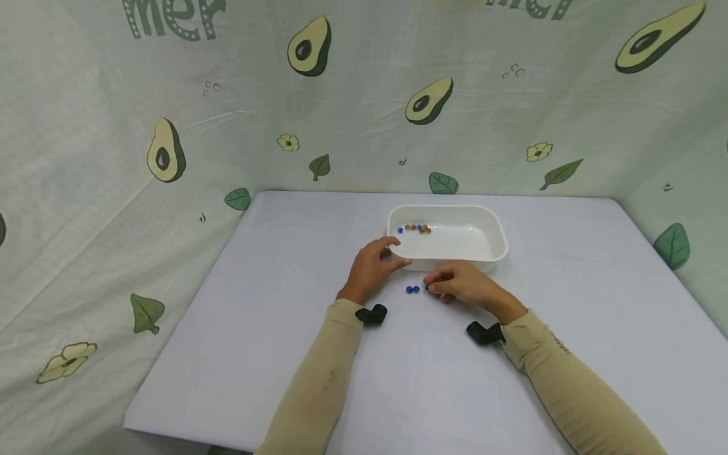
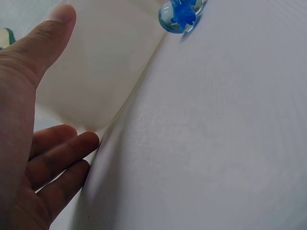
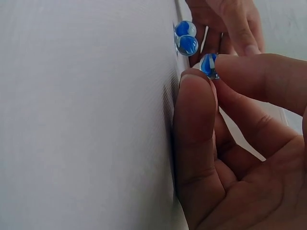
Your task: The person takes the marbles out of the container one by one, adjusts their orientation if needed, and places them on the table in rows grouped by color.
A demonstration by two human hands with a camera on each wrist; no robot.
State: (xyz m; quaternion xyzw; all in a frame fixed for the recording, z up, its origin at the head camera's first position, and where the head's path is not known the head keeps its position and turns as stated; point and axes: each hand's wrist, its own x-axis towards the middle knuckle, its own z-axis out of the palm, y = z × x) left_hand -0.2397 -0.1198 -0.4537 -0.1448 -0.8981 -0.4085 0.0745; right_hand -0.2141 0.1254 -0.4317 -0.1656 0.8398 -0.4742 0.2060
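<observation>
A white tray (image 1: 472, 249) stands near the middle back of the table. My left hand (image 1: 371, 268) holds its front left corner, fingers at the left rim and thumb along the front wall. In the left wrist view the thumb (image 2: 50, 36) lies over the wall while the other fingers bend at the corner. Just in front of the tray, my right hand (image 1: 463, 282) pinches a blue marble (image 3: 208, 66) between thumb and index finger, low over the table. Two more clear-and-blue marbles (image 3: 187, 44) sit side by side on the table, left of the pinched one.
Inside the tray, several blue and amber marbles (image 1: 414, 227) lie in a loose row toward the left end. White cloth covers the table (image 1: 273, 265). Behind it hangs a pale curtain (image 1: 364, 126) printed with avocados and leaves.
</observation>
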